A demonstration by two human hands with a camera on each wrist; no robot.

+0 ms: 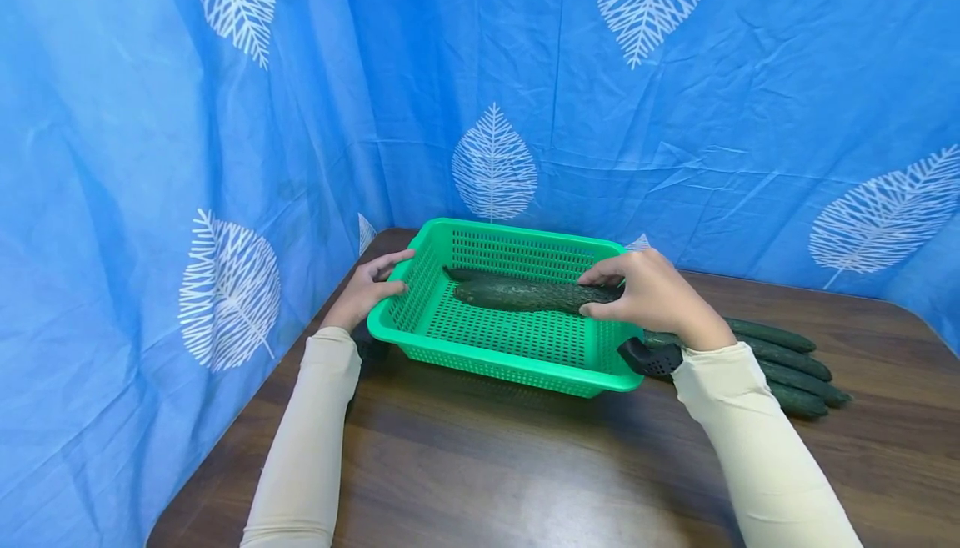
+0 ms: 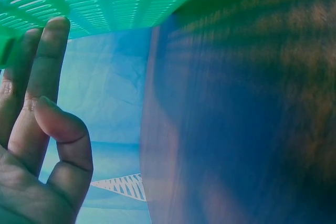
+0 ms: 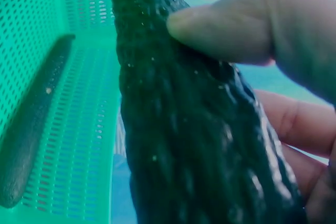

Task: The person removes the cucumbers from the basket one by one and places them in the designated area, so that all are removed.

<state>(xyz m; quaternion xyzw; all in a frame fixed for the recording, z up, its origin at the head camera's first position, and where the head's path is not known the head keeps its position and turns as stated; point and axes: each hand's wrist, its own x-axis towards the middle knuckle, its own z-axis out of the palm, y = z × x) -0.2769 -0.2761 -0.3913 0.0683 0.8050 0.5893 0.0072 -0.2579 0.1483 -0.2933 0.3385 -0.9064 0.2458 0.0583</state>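
Note:
A green plastic basket [image 1: 495, 369] with slotted walls stands on the table. My right hand [image 1: 645, 294] pinches the right end of a dark green cucumber [image 1: 517, 294] between thumb and fingers, above the basket; this cucumber [image 3: 178, 119] fills the middle of the right wrist view. Behind it, a second cucumber [image 3: 31, 124] lies in the basket along the far wall. At the basket's left end is my left hand [image 1: 367, 289]. Its extended fingers [image 2: 47, 72] touch the outer wall, while the thumb bends apart from them in the left wrist view.
Several cucumbers [image 1: 795, 373] lie side by side right of the basket, partly hidden by the right hand and its black wrist camera [image 1: 651, 358]. Brown wooden table [image 1: 525, 465] extends in front. Blue curtains [image 1: 420, 114] with white leaf prints hang behind and at left.

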